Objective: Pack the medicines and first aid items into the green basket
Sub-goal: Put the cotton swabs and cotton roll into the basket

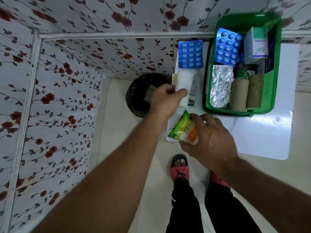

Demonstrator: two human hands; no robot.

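Observation:
The green basket (272, 68) stands on a white table and holds a blue blister pack (228, 47), a white medicine box (256, 45), a silver foil strip (220, 85) and two brown bandage rolls (246, 94). Left of the basket, a second blue blister pack (191, 53) lies on the table. My left hand (164, 100) grips a white gauze roll (184, 84) just below that pack. My right hand (212, 137) holds a green and orange packet of cotton buds (182, 130) at the table's near left corner.
The white table (262, 135) has bare surface in front of and right of the basket. A flat white sachet (192, 98) lies under the gauze roll. A black bin (139, 95) stands on the floor left of the table. Floral walls close in behind and on the left.

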